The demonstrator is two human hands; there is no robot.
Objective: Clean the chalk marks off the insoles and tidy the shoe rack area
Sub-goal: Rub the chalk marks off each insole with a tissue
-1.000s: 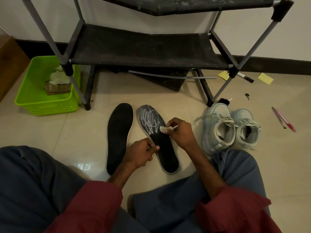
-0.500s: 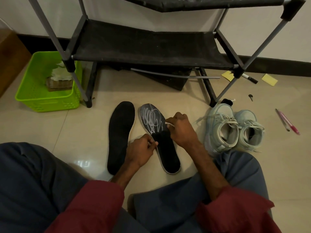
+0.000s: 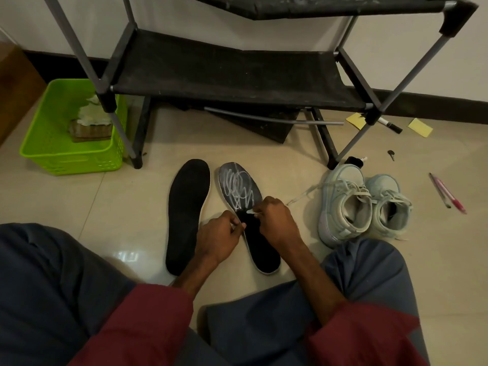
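Two black insoles lie side by side on the tiled floor. The left insole [image 3: 187, 207] looks plain black. The right insole [image 3: 239, 187] carries white chalk scribbles on its toe half. My right hand [image 3: 277, 223] grips a small white wipe [image 3: 250, 211], mostly hidden in the fingers, and presses it on the insole's middle. My left hand [image 3: 219, 237] pinches that insole's left edge. The black shoe rack [image 3: 232, 72] stands just behind.
A pair of pale blue sneakers [image 3: 361, 204] sits to the right. A green basket [image 3: 71, 128] with tissues stands at the left. Yellow notes [image 3: 420, 127], a black marker [image 3: 390, 125], a key [image 3: 391, 154] and pink pens [image 3: 446, 192] are scattered at the right.
My right hand slid the wipe down the insole toward me, from the edge of the scribbles to the middle. The left hand kept its hold on the edge.
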